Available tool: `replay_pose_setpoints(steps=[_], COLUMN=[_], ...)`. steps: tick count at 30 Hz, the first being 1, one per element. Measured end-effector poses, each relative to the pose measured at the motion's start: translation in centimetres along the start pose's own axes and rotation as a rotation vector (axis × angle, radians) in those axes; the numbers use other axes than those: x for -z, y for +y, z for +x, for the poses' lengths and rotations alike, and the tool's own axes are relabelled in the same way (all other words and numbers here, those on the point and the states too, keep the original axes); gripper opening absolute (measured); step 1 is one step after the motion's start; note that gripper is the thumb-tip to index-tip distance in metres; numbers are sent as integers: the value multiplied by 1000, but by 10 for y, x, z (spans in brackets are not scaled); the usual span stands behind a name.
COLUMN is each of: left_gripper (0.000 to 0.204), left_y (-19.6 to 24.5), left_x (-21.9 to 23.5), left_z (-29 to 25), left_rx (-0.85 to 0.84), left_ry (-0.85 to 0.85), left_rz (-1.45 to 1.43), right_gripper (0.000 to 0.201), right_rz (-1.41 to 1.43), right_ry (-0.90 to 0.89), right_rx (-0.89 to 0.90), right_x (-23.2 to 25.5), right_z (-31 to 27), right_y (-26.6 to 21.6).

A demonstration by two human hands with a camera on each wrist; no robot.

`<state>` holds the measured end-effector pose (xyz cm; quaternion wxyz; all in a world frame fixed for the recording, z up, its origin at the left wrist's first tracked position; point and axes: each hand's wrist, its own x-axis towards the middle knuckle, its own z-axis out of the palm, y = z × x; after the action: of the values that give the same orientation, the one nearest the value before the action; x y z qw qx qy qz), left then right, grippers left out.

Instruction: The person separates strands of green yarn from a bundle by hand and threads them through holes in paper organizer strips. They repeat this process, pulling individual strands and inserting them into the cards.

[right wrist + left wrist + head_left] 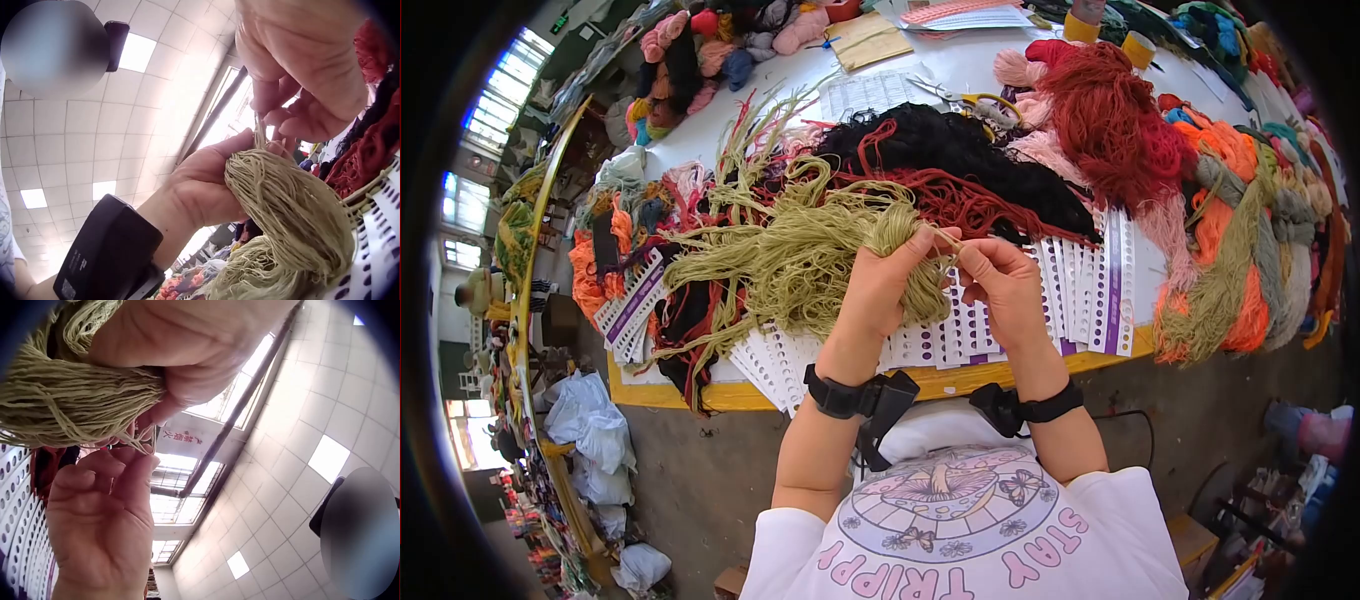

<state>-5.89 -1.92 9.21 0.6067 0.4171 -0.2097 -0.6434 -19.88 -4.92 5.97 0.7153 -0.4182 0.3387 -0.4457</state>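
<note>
A thick bundle of olive-green yarn (800,250) lies over the heap on the table, its looped end raised in my left hand (887,275). That hand grips the bundle, thumb across the top, as the right wrist view also shows with the yarn (290,212) hanging over the fingers. My right hand (1005,290) pinches a few thin strands (149,439) at the bundle's end, thumb against fingertips. Both hands' fingertips come close together at these strands. Under the hands lie white cards with punched holes (970,335).
Black yarn (960,160) and dark red yarn (960,200) lie behind the green bundle. Scissors (990,105) with yellow handles rest farther back. Orange and grey skeins (1230,230) hang over the right edge. The table's yellow edge (700,395) runs in front of the body.
</note>
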Motion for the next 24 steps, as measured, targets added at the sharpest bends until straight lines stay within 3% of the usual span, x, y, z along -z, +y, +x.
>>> replay_pose_setpoints(steps=[6, 10, 19, 24], left_gripper=[18, 16, 18, 17], left_y=[-12, -11, -16, -15], left_x=[7, 2, 7, 8], left_z=[7, 4, 7, 6], left_rx=[-115, -49, -65, -49], left_ry=[-39, 8, 10, 34], left_rz=[147, -16, 65, 11], right_gripper=[18, 19, 18, 19], right_rz=[33, 158, -180, -7], right_ry=[14, -12, 45, 68], right_rx=[-31, -73, 32, -27], right_x=[-5, 2, -5, -4], right_z=[-1, 2, -2, -2], right_y=[4, 11, 4, 7])
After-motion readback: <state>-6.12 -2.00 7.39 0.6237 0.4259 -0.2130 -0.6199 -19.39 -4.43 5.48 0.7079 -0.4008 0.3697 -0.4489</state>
